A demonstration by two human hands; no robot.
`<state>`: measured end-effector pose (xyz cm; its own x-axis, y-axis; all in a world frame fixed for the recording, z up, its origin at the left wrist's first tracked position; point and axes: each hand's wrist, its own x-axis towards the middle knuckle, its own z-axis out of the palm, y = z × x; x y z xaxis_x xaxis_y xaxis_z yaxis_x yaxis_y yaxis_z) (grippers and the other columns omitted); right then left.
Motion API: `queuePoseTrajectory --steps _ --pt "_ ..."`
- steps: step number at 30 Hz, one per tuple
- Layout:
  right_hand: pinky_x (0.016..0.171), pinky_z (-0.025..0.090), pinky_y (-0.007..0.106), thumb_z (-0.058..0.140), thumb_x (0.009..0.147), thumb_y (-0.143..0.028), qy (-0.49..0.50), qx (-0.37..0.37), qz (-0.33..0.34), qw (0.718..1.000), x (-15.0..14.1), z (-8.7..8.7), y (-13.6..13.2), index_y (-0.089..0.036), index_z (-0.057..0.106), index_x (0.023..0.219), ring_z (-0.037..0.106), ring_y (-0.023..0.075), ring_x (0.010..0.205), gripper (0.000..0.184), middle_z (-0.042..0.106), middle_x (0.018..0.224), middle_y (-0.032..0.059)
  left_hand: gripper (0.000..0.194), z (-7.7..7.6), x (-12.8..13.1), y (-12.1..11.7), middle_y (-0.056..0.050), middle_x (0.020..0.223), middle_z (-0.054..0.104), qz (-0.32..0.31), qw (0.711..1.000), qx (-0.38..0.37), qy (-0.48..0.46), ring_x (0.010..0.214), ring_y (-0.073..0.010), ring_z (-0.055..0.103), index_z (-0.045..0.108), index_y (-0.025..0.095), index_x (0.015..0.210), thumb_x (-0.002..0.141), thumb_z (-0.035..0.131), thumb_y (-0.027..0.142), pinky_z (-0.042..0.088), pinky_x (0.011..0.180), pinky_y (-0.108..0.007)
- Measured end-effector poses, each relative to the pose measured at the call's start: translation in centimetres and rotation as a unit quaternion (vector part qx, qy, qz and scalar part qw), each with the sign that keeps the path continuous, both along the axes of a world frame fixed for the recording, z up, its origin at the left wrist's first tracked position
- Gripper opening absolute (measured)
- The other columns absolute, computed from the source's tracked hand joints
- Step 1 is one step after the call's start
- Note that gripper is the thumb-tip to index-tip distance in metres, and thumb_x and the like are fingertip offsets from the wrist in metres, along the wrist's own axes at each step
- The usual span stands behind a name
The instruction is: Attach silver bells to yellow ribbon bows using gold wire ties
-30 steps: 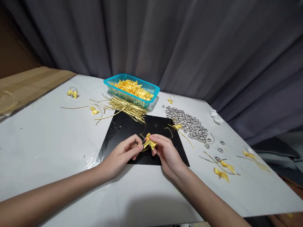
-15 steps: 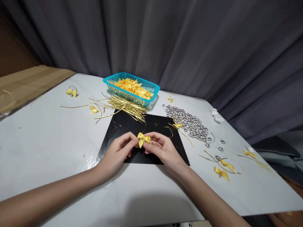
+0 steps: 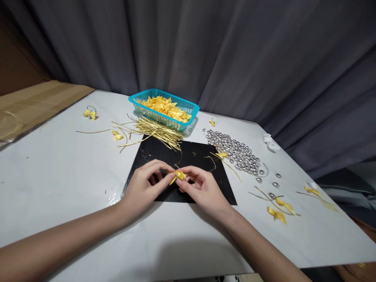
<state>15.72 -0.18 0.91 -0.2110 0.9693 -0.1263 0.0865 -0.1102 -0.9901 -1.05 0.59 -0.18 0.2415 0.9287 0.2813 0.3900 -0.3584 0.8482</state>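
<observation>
A: Where is the small glossy yellow ribbon bow (image 3: 181, 175) being handled?

B: Just below the centre of the frame, between the fingertips of both hands, over the flat black rectangular sheet (image 3: 225, 190).

A: How does the left hand (image 3: 148, 183) grip it?

B: Thumb and forefinger pinch the bow's left side; the other fingers curl beneath.

A: And the right hand (image 3: 205, 190)?

B: Its thumb presses the bow's right side against the fingers behind. The fingertips of the two hands are close together, so I can't tell how much of the bow they cover.

A: What lies beyond them?

B: A loose bundle of thin shiny gold cords (image 3: 160, 133), at the sheet's far edge. Behind it, at upper centre, stands a turquoise perforated plastic basket (image 3: 192, 114) with a heap of yellow ribbon bows (image 3: 166, 107) inside.

A: What about the right of the frame?

B: A spread of small shiny silver beads (image 3: 235, 150) right of centre, then a pair of loose yellow bows (image 3: 277, 214) beside crossed cords at lower right, all on the smooth white tabletop (image 3: 73, 176).
</observation>
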Motion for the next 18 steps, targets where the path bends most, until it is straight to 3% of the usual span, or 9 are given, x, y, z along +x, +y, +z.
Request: queuePoseTrajectory --steps 5,11,15,18 --pt "0.055 0.045 0.020 0.066 0.073 -0.028 -0.044 0.021 0.028 0.998 0.03 0.30 -0.35 -0.015 0.066 0.087 0.052 0.0099 0.067 0.019 0.057 0.076 0.0012 0.009 0.10 -0.80 0.38 -0.004 0.085 0.065 -0.049 0.977 0.176 0.110 0.075 -0.0142 0.058 0.060 0.019 0.081 0.084 0.052 0.021 0.043 0.069 -0.026" --pt "0.055 0.044 0.023 0.070 0.069 -0.030 -0.023 -0.022 0.026 0.999 0.12 0.42 -0.28 -0.015 0.065 0.088 0.052 0.0090 0.060 0.025 0.059 0.073 0.0011 0.010 0.00 -0.78 0.62 -0.003 0.081 0.061 0.012 0.997 0.063 0.053 0.065 -0.0119 0.055 0.052 0.019 0.081 0.087 0.046 0.023 0.043 0.057 -0.023" --pt "0.056 0.043 0.023 0.072 0.068 -0.032 0.003 -0.027 0.031 0.999 0.26 0.50 -0.14 -0.015 0.064 0.084 0.053 0.0094 0.060 0.025 0.058 0.069 0.0003 0.008 -0.04 -0.71 0.87 -0.003 0.084 0.061 -0.027 0.993 0.105 0.046 0.066 -0.0118 0.056 0.057 0.018 0.090 0.085 0.053 0.022 0.046 0.061 -0.024" --pt "0.056 0.044 0.024 0.071 0.068 -0.034 0.017 -0.027 0.041 0.999 0.31 0.60 -0.15 -0.015 0.064 0.083 0.053 0.0093 0.060 0.025 0.059 0.069 0.0001 0.008 -0.07 -0.78 0.92 -0.005 0.085 0.064 -0.070 0.985 0.152 0.041 0.072 -0.0131 0.059 0.062 0.018 0.086 0.084 0.054 0.019 0.047 0.064 -0.025"
